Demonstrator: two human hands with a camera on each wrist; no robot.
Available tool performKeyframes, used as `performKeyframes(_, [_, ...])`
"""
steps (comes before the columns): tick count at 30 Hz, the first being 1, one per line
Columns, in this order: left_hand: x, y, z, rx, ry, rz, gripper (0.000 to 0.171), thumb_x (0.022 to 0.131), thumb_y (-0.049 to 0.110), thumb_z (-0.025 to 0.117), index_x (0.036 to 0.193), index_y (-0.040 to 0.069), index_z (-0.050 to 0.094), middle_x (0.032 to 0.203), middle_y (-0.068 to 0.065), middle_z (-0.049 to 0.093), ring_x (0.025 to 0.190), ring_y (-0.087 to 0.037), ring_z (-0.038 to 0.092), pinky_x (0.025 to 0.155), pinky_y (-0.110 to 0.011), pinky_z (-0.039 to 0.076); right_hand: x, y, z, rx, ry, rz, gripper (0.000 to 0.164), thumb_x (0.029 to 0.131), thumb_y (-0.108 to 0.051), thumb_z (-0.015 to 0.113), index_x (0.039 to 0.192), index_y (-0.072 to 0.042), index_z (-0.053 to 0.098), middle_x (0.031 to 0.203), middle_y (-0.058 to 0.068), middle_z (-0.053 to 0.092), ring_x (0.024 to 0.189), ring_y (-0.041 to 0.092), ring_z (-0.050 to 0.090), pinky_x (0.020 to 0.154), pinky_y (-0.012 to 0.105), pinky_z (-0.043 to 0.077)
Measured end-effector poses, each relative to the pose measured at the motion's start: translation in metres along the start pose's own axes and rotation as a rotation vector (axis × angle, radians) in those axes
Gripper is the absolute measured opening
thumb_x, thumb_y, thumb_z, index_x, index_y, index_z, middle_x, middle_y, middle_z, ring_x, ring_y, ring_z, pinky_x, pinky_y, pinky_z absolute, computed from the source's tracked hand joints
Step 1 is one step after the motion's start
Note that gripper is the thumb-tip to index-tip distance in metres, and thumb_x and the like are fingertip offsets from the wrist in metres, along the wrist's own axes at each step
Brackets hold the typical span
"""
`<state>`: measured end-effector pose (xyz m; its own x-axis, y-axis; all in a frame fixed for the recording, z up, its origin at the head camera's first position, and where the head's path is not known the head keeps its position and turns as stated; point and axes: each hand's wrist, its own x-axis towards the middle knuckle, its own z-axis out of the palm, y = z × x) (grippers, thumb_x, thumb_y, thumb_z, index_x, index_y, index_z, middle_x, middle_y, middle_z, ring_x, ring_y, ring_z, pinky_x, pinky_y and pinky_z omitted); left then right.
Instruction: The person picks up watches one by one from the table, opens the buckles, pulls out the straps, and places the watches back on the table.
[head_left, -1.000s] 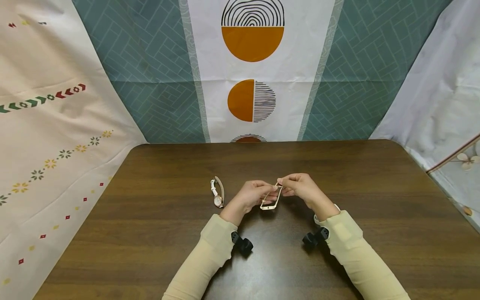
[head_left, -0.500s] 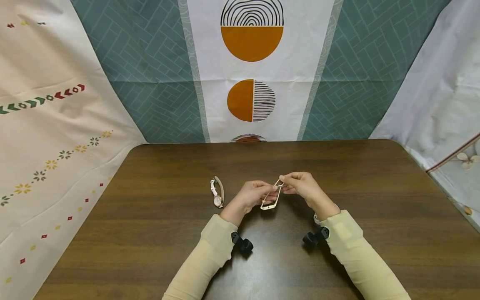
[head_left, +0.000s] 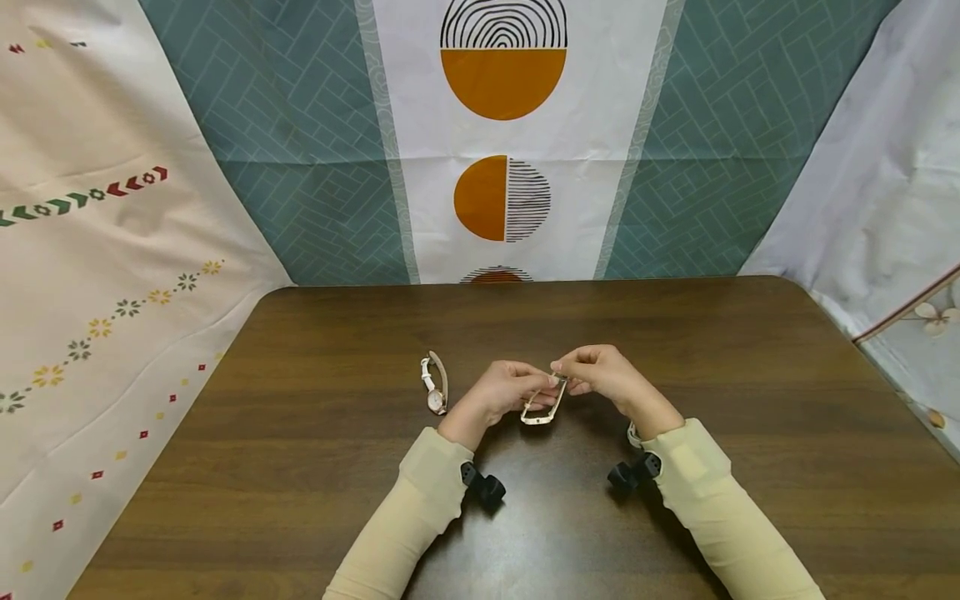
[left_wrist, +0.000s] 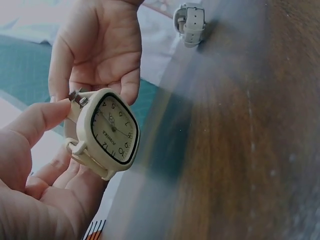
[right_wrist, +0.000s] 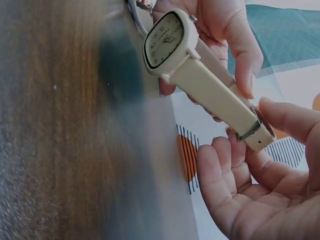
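Note:
A cream wristwatch [head_left: 537, 421] with a rounded-square dial hangs between both hands above the table, its strap bent into a loop. My left hand [head_left: 504, 392] pinches the strap from the left. My right hand [head_left: 603, 375] pinches the strap by its metal buckle [right_wrist: 251, 131], where the two strap ends overlap. In the left wrist view the dial [left_wrist: 114, 129] faces the camera, its crown beside it. The left thumb [right_wrist: 245, 60] rests along the strap close to the right thumb [right_wrist: 285, 116] in the right wrist view.
A second watch [head_left: 436, 402], with a small round face and pale strap, lies on the brown wooden table [head_left: 337, 500] left of the hands. A white band [head_left: 633, 435] circles the right wrist. Black wrist cameras sit under both cuffs. Patterned cloths hang behind and beside the table.
My right hand has dipped slightly and drawn closer to the left fingers, and the strap end that rose between them has lowered. The left hand stays nearly still.

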<state>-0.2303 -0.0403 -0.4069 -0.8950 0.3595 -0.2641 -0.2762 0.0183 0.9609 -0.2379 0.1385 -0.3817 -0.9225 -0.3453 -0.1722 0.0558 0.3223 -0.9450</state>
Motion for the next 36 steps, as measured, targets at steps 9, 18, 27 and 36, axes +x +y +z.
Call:
performKeyframes(9, [0.0003,0.0013,-0.0001,0.007,-0.017,0.004,0.025,0.089,0.003,0.062,0.107,-0.015,0.063,0.088,-0.018,0.072,0.068,-0.01,0.066,0.079,-0.034,0.057,0.0008,0.0004,-0.0011,-0.011,0.003,-0.016,0.033,0.092,-0.014,0.061,0.106,0.016,0.061,0.082,-0.002,0.062,0.071,0.012,0.059,0.072,0.029,0.057])
performKeyframes(18, [0.0003,-0.001,-0.001,-0.004,-0.02,0.011,0.025,0.089,0.002,0.059,0.108,-0.015,0.062,0.085,-0.013,0.072,0.069,-0.01,0.066,0.079,-0.034,0.057,0.0005,0.0009,0.0002,0.009,0.023,-0.04,0.036,0.093,-0.013,0.059,0.11,0.019,0.059,0.078,-0.006,0.065,0.07,0.013,0.062,0.069,0.028,0.057])
performKeyframes(27, [0.0007,-0.0012,-0.0017,-0.026,-0.016,0.017,0.025,0.09,0.002,0.059,0.108,-0.015,0.061,0.087,-0.015,0.072,0.069,-0.011,0.066,0.08,-0.034,0.057,0.0003,0.0018,0.0004,0.043,0.044,-0.024,0.037,0.092,-0.014,0.061,0.111,0.018,0.059,0.077,-0.005,0.065,0.069,0.01,0.062,0.069,0.026,0.057])
performKeyframes(36, [0.0009,0.0006,-0.0013,-0.028,-0.007,0.024,0.024,0.09,0.002,0.059,0.107,-0.014,0.061,0.09,-0.016,0.072,0.07,-0.011,0.066,0.078,-0.034,0.057,0.0018,-0.0002,-0.0013,0.134,0.101,0.004,0.04,0.094,-0.013,0.059,0.113,0.022,0.053,0.081,0.006,0.062,0.065,0.009,0.062,0.067,0.023,0.056])
